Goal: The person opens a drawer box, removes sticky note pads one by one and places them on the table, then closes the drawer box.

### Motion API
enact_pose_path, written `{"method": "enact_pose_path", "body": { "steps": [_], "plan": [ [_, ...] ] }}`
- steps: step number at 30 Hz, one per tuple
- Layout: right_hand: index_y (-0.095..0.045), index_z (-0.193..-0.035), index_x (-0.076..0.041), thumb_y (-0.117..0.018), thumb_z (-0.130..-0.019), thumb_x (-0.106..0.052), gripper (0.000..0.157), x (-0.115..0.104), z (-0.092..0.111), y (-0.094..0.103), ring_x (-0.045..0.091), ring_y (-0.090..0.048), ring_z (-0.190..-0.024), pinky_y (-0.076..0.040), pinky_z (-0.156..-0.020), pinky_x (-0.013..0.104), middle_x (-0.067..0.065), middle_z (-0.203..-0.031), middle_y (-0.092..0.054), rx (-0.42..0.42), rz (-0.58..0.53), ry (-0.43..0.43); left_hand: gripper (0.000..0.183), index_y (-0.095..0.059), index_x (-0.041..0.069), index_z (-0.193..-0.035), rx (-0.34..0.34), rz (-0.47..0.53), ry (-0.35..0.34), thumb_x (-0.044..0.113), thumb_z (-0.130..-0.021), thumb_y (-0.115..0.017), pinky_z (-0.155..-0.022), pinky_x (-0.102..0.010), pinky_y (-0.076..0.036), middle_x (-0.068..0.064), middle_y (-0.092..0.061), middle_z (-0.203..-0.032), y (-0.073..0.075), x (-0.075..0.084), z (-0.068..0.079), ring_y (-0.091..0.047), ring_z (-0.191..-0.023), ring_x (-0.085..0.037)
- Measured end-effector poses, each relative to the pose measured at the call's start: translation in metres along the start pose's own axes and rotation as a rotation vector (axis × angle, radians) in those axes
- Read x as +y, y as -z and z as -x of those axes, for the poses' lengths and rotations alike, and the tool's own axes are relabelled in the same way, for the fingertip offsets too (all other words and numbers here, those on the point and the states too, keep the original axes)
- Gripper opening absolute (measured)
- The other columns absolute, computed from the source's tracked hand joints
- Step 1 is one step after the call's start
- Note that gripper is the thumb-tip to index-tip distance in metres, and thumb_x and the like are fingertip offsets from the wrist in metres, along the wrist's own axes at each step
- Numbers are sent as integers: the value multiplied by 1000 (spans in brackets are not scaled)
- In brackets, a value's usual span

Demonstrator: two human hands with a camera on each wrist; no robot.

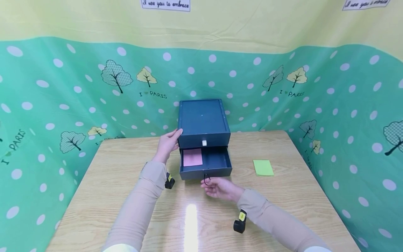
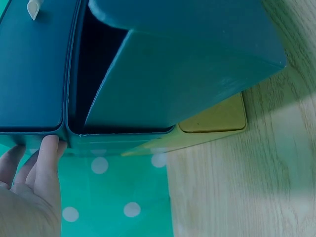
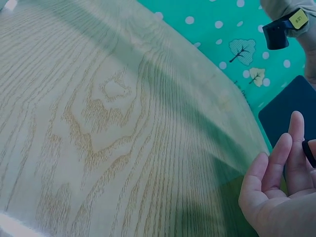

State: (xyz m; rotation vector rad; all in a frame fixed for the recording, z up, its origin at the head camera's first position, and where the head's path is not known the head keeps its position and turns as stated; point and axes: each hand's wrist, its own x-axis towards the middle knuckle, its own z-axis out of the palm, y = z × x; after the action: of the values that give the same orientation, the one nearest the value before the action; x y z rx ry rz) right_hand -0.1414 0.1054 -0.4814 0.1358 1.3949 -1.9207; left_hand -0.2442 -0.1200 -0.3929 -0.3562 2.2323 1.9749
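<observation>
A dark blue drawer box [image 1: 203, 117] stands at the back of the table, its upper drawer with a white knob [image 1: 204, 143] pushed in. Below it, the dark drawer [image 1: 206, 173] is pulled out, with a pink square of paper [image 1: 192, 157] lying at its left. My left hand [image 1: 167, 144] braces the box's left side, fingertips [image 2: 49, 143] against the wall and thumb at the top front corner. At the drawer's front, my right hand [image 1: 221, 188] pinches a black loop pull [image 1: 206, 179] between thumb and forefinger; its other fingers [image 3: 276, 165] are spread loosely.
A light green square of paper [image 1: 263, 168] lies on the wooden table [image 1: 126, 196], right of the box. Under the pulled-out drawer sits a yellow drawer [image 2: 217, 116]. A green dotted cloth [image 1: 245, 80] hangs behind and at both sides.
</observation>
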Motion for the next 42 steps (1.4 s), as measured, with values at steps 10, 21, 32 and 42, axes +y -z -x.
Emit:
{"method": "enact_pose_path", "body": {
  "steps": [10, 21, 32, 42],
  "plan": [
    [-60, -111, -2, -46, -96, -8, 22, 3, 4, 0, 8, -63, -81, -50, -94, 29, 2, -96, -71, 8, -12, -17, 63, -44, 17, -142, 2, 3, 3, 46, -89, -62, -100, -39, -48, -11, -43, -146, 0, 0, -1, -49, -128, -29],
    [-57, -118, 3, -47, -96, -10, 28, 3, 9, -3, 10, -62, -85, -47, -100, 35, 6, -104, -70, 16, 39, -27, 62, -45, 18, -141, 4, 18, 6, 46, -88, -62, -100, -39, -48, -11, -44, -145, 0, -1, -2, -50, -127, -29],
    [-59, -116, 2, -49, -95, -11, 26, 3, 15, -5, 12, -60, -89, -44, -104, 39, 0, -93, -70, 9, 58, -50, 63, -45, 18, -142, 6, 13, 8, 47, -89, -61, -100, -39, -48, -10, -43, -146, 0, -1, -1, -49, -128, -28],
    [-59, -115, 2, -47, -97, -12, 26, 5, 22, -4, 11, -60, -86, -41, -107, 43, 0, -94, -69, -17, 86, -52, 63, -44, 19, -142, 0, 9, 7, 48, -88, -62, -100, -39, -47, -9, -42, -147, 1, 0, -1, -48, -129, -27]
  ]
}}
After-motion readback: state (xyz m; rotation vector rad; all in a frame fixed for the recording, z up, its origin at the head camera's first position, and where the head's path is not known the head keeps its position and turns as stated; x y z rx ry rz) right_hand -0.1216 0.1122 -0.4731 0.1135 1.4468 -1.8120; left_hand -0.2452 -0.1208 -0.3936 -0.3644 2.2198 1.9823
